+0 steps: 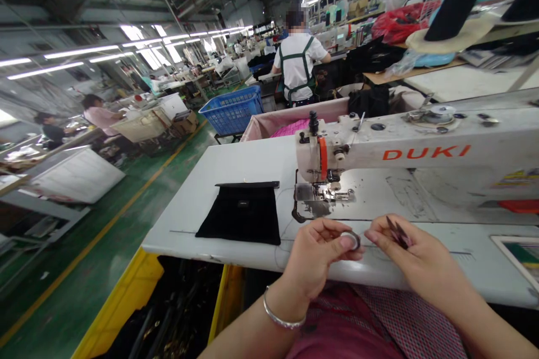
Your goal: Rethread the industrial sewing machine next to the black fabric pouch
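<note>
Between the thumb and fingers of my left hand (315, 255) is a small round metal bobbin (352, 240), its flat face turned partly toward me. My right hand (415, 252) is closed around thread snips (398, 232), whose dark blades point up and out. Its thumb and index fingertip are pinched together close to the bobbin; any thread between them is too fine to make out. Both hands are above the front edge of the white table (248, 160), just before the sewing machine (421, 148). To their left lies a flat black fabric piece (240, 216) with a small label.
Under the table's left side stands a yellow crate (126, 303) with black items. Behind the machine are a pink-lined bin (269, 123) and a blue basket (231, 109). A person (298, 59) in a white shirt works beyond. A black thread cone (458, 3) stands upper right.
</note>
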`<state>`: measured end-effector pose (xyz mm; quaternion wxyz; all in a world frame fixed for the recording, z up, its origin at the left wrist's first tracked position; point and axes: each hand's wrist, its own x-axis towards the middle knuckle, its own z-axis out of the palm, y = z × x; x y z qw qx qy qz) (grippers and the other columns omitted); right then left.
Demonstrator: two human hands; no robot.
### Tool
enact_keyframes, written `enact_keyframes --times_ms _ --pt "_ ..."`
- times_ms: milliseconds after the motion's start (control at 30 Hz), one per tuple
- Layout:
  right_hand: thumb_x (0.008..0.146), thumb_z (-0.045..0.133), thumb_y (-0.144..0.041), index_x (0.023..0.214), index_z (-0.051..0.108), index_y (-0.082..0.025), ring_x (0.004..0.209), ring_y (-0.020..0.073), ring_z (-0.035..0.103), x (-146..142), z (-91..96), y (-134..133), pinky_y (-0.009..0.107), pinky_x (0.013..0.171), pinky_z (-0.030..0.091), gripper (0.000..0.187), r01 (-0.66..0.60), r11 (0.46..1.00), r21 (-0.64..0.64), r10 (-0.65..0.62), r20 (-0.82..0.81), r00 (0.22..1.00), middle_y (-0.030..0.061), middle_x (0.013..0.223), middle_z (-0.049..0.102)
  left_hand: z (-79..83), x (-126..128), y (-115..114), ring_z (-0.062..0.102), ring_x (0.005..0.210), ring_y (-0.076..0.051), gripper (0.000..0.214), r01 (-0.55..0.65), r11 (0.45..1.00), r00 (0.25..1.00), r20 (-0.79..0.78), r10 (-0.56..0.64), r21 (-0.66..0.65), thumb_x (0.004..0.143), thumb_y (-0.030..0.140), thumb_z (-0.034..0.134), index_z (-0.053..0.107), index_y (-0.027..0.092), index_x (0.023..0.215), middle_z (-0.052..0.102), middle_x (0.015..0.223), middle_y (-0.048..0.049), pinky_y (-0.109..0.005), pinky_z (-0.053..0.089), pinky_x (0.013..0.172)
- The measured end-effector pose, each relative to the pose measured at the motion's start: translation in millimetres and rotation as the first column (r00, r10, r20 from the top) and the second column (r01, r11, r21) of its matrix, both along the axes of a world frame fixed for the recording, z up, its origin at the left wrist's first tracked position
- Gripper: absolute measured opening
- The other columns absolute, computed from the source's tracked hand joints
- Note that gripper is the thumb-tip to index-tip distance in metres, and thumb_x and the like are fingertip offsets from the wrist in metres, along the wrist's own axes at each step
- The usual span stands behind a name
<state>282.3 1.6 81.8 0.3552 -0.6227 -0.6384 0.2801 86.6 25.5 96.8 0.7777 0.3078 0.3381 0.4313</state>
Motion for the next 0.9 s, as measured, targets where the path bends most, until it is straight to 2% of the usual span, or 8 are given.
enact_keyframes --times_ms 133,233,367,467,567,667,800,900 --pt "0.097 0.047 -0.055 0.101 0.061 -0.027 0.078 0.0193 0.063 20.7 -18.0 -18.2 0.029 0.068 0.052 0.032 -0.139 0.987 -0.079 0.143 0.052 0.988 0.0011 0.087 0.068 7.8 -21.2 4.4 0.074 0.076 -0.021 0.041 -0.064 0.995 0.994 -0.079 0.071 0.082 0.072 0.03 0.089 0.066 0.01 0.099 0.071 0.08 -0.0049 -0.028 0.061 0.067" --pt "0.098 0.043 -0.056 0.109 0.062 -0.029 0.091 0.0228 0.068 32.3 -35.1 -30.2 0.034 0.078 0.055 0.035 -0.148 0.985 -0.085 0.159 0.133 0.978 0.0036 0.104 0.071 11.3 -33.6 8.1 0.073 0.072 -0.016 0.04 -0.105 0.981 0.983 -0.132 0.127 0.161 0.071 0.026 0.09 0.067 0.009 0.1 0.072 0.079 -0.0053 -0.026 0.06 0.071" --pt "0.096 0.045 -0.06 0.1 0.065 -0.029 0.083 0.0242 0.069 36.9 -50.0 -28.9 0.038 0.077 0.055 0.037 -0.119 0.99 -0.069 0.135 0.313 0.94 0.0044 0.097 0.071 14.6 -41.8 10.0 0.072 0.069 -0.015 0.039 -0.115 0.977 0.965 -0.214 0.153 0.179 0.068 0.023 0.092 0.072 0.009 0.098 0.074 0.079 -0.0063 -0.024 0.058 0.07" --pt "0.096 0.045 -0.058 0.098 0.065 -0.028 0.086 0.0236 0.068 28.0 -40.7 -21.4 0.037 0.077 0.055 0.036 -0.148 0.989 -0.021 0.148 0.274 0.95 0.0057 0.099 0.07 16.6 -43.6 7.6 0.068 0.059 -0.014 0.038 -0.088 0.982 0.961 -0.245 0.128 0.168 0.068 0.027 0.091 0.074 0.009 0.097 0.073 0.071 -0.0053 -0.024 0.056 0.061" --pt "0.092 0.057 -0.057 0.12 0.061 -0.03 0.094 0.021 0.066 7.0 -17.3 -15.3 0.032 0.077 0.055 0.039 -0.161 0.987 0.021 0.157 0.124 0.98 0.0048 0.107 0.067 18.7 -44.4 2.5 0.067 0.055 -0.014 0.038 -0.028 0.988 0.964 -0.258 0.067 0.154 0.068 0.029 0.091 0.075 0.01 0.097 0.071 0.064 -0.0048 -0.026 0.056 0.058" --pt "0.092 0.061 -0.055 0.134 0.058 -0.034 0.081 0.0159 0.064 -18.1 5.1 -10.4 0.027 0.07 0.054 0.047 -0.199 0.98 0.022 0.199 0.006 0.98 0.001 0.095 0.066 21.2 -45.2 -2.6 0.07 0.064 -0.015 0.036 0.016 0.983 0.969 -0.244 0.029 0.182 0.067 0.031 0.092 0.077 0.011 0.093 0.073 0.072 -0.0066 -0.027 0.058 0.067" --pt "0.096 0.056 -0.051 0.101 0.073 -0.03 0.083 0.0157 0.065 -38.6 18.9 -5.4 0.027 0.074 0.052 0.027 -0.236 0.971 0.022 0.237 -0.043 0.971 0.0015 0.092 0.068 20.3 -45.1 -6.9 0.07 0.073 -0.016 0.032 -0.037 0.977 0.972 -0.22 0.084 0.211 0.073 0.038 0.088 0.078 0.01 0.084 0.075 0.089 -0.0102 -0.028 0.06 0.071" --pt "0.097 0.054 -0.048 0.094 0.072 -0.029 0.085 0.0164 0.065 -41.5 19.7 -3.8 0.028 0.075 0.051 0.026 -0.237 0.971 0.036 0.237 0.007 0.971 0.0015 0.093 0.069 12.2 -43.8 -10.1 0.07 0.073 -0.015 0.038 -0.048 0.991 0.983 -0.169 0.069 0.122 0.065 0.033 0.094 0.077 0.01 0.09 0.076 0.086 -0.009 -0.029 0.061 0.075"
